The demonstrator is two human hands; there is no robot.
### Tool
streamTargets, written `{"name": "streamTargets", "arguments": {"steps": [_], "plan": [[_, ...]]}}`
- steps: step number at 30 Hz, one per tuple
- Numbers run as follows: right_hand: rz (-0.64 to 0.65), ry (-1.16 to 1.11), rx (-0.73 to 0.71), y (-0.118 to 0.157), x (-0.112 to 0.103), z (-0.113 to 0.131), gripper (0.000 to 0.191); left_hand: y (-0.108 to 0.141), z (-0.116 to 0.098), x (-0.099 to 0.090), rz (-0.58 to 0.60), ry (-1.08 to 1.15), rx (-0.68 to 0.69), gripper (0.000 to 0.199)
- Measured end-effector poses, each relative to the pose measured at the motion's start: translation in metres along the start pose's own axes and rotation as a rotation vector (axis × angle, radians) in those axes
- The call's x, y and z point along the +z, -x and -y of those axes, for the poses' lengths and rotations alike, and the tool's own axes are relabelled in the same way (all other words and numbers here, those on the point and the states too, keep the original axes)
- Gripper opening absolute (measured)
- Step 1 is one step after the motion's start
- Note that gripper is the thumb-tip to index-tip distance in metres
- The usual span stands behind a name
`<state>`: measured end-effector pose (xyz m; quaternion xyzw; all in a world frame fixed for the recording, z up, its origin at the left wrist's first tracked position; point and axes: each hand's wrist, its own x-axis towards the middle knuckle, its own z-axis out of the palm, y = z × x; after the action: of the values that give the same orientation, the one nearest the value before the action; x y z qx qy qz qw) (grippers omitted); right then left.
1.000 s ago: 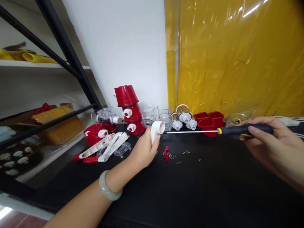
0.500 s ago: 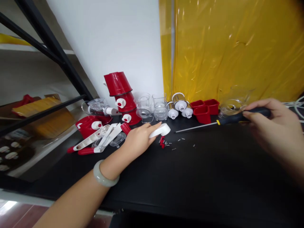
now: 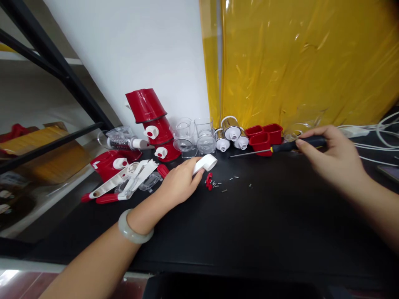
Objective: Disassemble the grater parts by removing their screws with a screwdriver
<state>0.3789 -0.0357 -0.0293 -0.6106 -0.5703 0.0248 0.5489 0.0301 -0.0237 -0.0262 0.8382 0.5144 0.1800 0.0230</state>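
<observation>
My left hand (image 3: pixel 181 180) is closed round a white crank handle (image 3: pixel 207 162), its round hollow end pointing away to the right; a red grip shows by the wrist side of the fingers. My right hand (image 3: pixel 333 155) grips a screwdriver (image 3: pixel 288 146) with a black handle and yellow collar. The thin shaft points left, its tip apart from the crank handle. Small red plastic pieces (image 3: pixel 208 181) and several loose screws (image 3: pixel 224 191) lie on the black table (image 3: pixel 237 236) just right of my left hand.
Stacked red grater bases (image 3: pixel 149 108) stand at the back left, with white and red crank handles (image 3: pixel 134 182) before them. Clear plastic hoppers (image 3: pixel 205 141), grater drums (image 3: pixel 231 128) and red pushers (image 3: pixel 261 142) line the wall. White cables (image 3: pixel 374 137) lie far right; a shelf frame (image 3: pixel 56 62) rises left.
My right hand and the screwdriver have shifted left and slightly up in view. The crank handle's hollow end has turned more upward in my left hand. The camera view has moved slightly.
</observation>
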Motion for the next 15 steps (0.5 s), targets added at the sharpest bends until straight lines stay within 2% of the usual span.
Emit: {"name": "streamTargets", "arguments": {"steps": [3, 10, 15], "plan": [[0.114, -0.012, 0.001, -0.002, 0.003, -0.012, 0.032, -0.001, -0.002, -0.001, 0.023, 0.07, -0.039, 0.04], [0.546, -0.015, -0.167, -0.005, 0.011, -0.034, 0.031, 0.0, -0.002, -0.005, 0.023, 0.135, -0.021, 0.04], [0.65, 0.084, -0.256, -0.004, 0.018, -0.043, 0.025, 0.001, -0.002, -0.008, 0.023, 0.119, -0.001, 0.037]]}}
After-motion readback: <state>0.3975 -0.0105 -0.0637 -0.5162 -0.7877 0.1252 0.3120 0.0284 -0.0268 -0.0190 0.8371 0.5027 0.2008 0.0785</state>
